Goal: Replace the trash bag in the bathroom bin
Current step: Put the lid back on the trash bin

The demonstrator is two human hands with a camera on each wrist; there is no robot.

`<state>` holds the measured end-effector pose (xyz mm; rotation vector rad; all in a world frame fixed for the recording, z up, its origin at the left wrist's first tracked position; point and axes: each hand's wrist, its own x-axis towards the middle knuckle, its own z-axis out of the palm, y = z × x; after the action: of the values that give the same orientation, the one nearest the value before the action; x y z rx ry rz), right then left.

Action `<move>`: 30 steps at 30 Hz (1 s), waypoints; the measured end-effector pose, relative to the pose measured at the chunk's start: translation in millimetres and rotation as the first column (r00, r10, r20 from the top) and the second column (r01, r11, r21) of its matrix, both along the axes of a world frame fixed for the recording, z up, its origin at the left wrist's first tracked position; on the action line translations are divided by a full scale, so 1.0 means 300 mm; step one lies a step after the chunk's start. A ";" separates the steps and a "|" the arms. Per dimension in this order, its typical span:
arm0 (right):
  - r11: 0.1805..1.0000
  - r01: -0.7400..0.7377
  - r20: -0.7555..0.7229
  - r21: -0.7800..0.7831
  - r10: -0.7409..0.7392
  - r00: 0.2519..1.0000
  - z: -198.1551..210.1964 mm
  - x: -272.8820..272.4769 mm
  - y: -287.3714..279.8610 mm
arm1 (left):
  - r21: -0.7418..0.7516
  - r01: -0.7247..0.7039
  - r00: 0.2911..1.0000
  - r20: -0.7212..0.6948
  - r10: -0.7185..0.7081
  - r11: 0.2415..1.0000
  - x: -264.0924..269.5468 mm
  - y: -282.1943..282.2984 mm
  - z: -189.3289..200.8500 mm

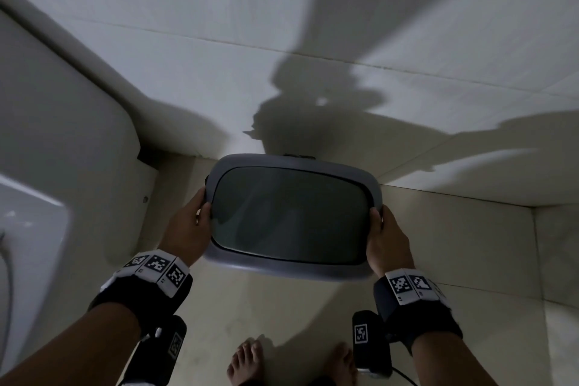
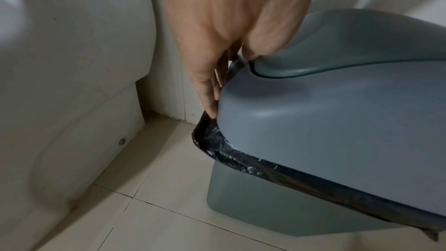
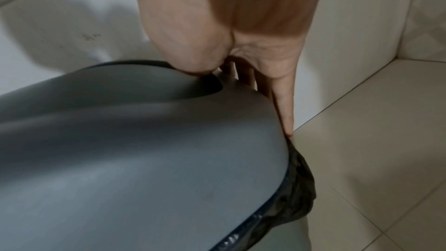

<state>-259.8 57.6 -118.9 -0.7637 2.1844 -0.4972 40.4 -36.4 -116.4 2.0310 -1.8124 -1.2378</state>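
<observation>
A grey bin lid [image 1: 283, 269] with a darker swing flap [image 1: 291, 213] sits on top of the grey bin [image 2: 265, 207], which stands on the floor by the wall. My left hand [image 1: 200, 213] grips the lid's left edge, thumb on top and fingers down the side. At the lid's right edge my right hand [image 1: 377, 222] holds it the same way. A black trash bag [image 2: 231, 152] is folded over the bin's rim and shows as a crinkled band under the lid [image 2: 337, 112]. In the right wrist view the bag [image 3: 296, 188] bunches out below the lid [image 3: 144, 150].
A white toilet [image 1: 47, 135] stands close on the bin's left. The tiled wall [image 1: 282, 25] is right behind the bin, with a wall corner [image 1: 532, 210] to the right. My bare feet [image 1: 247, 360] stand on the beige floor tiles in front.
</observation>
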 end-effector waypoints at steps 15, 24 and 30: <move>0.998 0.017 -0.077 -0.059 -0.021 0.997 -0.041 -0.023 0.001 | -0.002 0.041 0.998 0.046 -0.041 0.999 -0.012 0.003 0.028; 0.998 -0.024 -0.044 -0.052 0.022 0.999 -0.042 -0.013 0.034 | 0.015 0.072 0.996 0.053 -0.073 0.997 0.007 -0.004 0.019; 0.990 -0.070 0.027 -0.121 0.074 0.997 -0.041 -0.004 0.114 | 0.044 0.042 0.998 0.051 -0.045 0.998 0.020 0.025 0.009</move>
<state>-261.0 91.7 -131.2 -0.8902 2.1051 -0.6034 46.3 -28.8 -113.6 2.0760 -1.8788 -1.2569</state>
